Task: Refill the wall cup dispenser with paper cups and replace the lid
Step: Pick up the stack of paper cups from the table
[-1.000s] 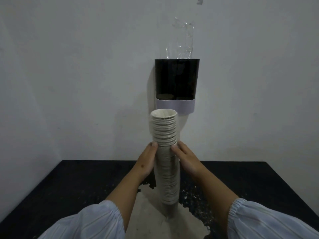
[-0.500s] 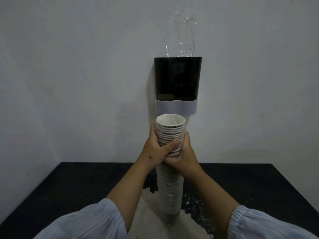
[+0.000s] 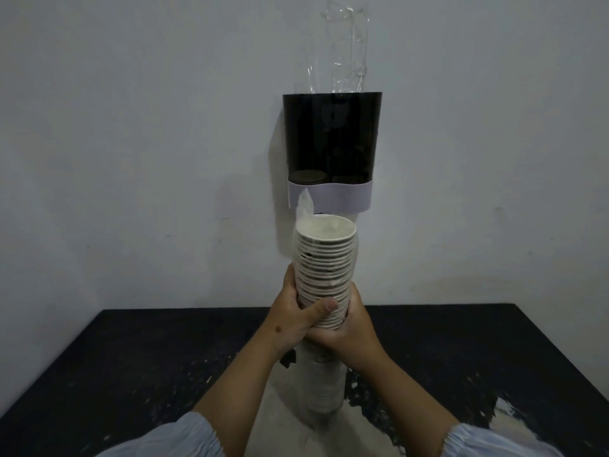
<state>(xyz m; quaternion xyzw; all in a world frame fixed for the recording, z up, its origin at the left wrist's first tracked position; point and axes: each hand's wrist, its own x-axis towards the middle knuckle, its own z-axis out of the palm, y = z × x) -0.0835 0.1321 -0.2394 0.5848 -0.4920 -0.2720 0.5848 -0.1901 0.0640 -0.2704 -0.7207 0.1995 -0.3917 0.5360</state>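
A tall stack of white paper cups [image 3: 324, 258] in a thin clear plastic sleeve stands upright in front of me. My left hand [image 3: 296, 311] and my right hand [image 3: 352, 328] both wrap around its middle, thumb of the left across the front. The stack's open top sits just below the wall cup dispenser [image 3: 331, 140], a dark tinted body with a pale lilac base band [image 3: 346, 197]. Crumpled clear plastic [image 3: 346, 47] sticks up from the dispenser's open top. No lid is visible.
A black table [image 3: 131, 357] with worn, pale scuffed patches spans the lower view against a plain grey wall [image 3: 131, 127]. My light blue sleeves fill the bottom corners.
My hands closed around the stack, slid lower on it, and the stack rose toward the dispenser's base. A flap of plastic sleeve now stands up at the top rim.
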